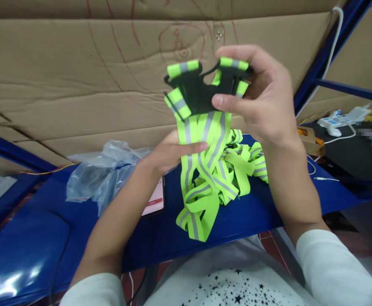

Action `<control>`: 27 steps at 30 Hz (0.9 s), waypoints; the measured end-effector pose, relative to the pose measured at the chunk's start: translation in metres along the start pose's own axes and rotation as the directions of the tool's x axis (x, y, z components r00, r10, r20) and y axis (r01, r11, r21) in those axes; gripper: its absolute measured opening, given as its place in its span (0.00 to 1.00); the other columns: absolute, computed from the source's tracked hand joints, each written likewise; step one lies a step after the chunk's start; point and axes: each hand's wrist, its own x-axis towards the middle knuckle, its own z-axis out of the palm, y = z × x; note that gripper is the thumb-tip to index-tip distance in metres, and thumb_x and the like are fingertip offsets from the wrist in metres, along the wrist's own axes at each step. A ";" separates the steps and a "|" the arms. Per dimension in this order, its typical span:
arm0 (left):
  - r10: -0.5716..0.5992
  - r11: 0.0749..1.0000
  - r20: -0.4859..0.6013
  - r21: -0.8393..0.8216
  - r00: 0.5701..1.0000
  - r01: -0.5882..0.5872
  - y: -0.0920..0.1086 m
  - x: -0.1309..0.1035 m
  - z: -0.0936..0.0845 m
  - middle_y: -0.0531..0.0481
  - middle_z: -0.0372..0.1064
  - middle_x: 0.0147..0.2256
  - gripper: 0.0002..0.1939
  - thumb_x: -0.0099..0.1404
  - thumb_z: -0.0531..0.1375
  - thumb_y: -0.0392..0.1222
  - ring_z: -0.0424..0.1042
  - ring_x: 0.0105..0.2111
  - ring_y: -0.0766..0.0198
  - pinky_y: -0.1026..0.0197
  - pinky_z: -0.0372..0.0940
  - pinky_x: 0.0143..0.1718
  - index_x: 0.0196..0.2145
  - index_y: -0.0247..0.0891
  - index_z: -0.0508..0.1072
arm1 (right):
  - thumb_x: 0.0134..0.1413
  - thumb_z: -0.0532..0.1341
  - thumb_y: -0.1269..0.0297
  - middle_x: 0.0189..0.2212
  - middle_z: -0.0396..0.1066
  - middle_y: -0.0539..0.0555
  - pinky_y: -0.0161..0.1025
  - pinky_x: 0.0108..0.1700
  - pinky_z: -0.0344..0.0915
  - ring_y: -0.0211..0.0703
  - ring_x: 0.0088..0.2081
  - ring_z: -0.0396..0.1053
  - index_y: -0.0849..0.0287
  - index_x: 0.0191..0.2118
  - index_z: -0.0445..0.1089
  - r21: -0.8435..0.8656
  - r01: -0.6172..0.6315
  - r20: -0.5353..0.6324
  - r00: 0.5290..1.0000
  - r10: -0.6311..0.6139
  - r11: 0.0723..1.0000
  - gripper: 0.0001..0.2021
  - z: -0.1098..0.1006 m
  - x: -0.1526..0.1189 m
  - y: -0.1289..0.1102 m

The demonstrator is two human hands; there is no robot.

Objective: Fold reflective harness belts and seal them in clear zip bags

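Observation:
A neon-yellow reflective harness (205,131) with grey stripes hangs between my hands above the blue table. Its black plastic plate (201,93) has yellow strap loops at its corners. My right hand (259,93) grips the plate's right side, thumb on the front face and fingers behind. Lower down, my left hand (176,151) is closed around the hanging straps, thumb across the front. The strap ends droop in loops toward the table. Behind them lies a tangled pile of similar reflective straps (243,163).
On the blue table (246,216), a crumpled clear plastic bag (106,170) and a phone (155,199) lie to the left. Cardboard (125,85) with red markings stands behind. At right are a white cable (327,179), an open cardboard box (311,141) and a blue metal frame (351,88).

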 end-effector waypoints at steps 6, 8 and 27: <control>0.173 0.887 -0.016 0.437 0.985 -0.149 0.021 -0.009 -0.021 0.46 0.81 0.47 0.23 0.54 0.76 0.45 0.79 0.47 0.47 0.52 0.75 0.49 0.48 0.41 0.82 | 0.53 0.70 0.40 0.65 0.66 0.46 0.54 0.68 0.67 0.63 0.70 0.59 0.36 0.61 0.65 -0.199 -0.065 -0.155 0.987 0.034 0.978 0.31 0.001 -0.006 -0.009; 0.199 0.881 -0.029 0.444 0.980 -0.166 0.024 -0.011 -0.023 0.46 0.81 0.45 0.20 0.55 0.75 0.46 0.80 0.45 0.48 0.53 0.76 0.45 0.46 0.42 0.83 | 0.53 0.68 0.39 0.66 0.65 0.46 0.56 0.67 0.68 0.65 0.71 0.56 0.36 0.62 0.64 -0.233 -0.052 -0.158 0.987 0.015 0.971 0.32 0.004 -0.007 -0.013; 0.204 0.839 0.022 0.512 0.979 -0.186 0.037 -0.019 -0.022 0.48 0.81 0.44 0.22 0.53 0.76 0.44 0.78 0.49 0.46 0.49 0.74 0.54 0.47 0.45 0.83 | 0.53 0.70 0.44 0.66 0.64 0.42 0.51 0.66 0.70 0.61 0.66 0.65 0.33 0.60 0.67 -0.148 -0.008 -0.064 0.998 -0.002 0.989 0.29 0.007 -0.010 -0.022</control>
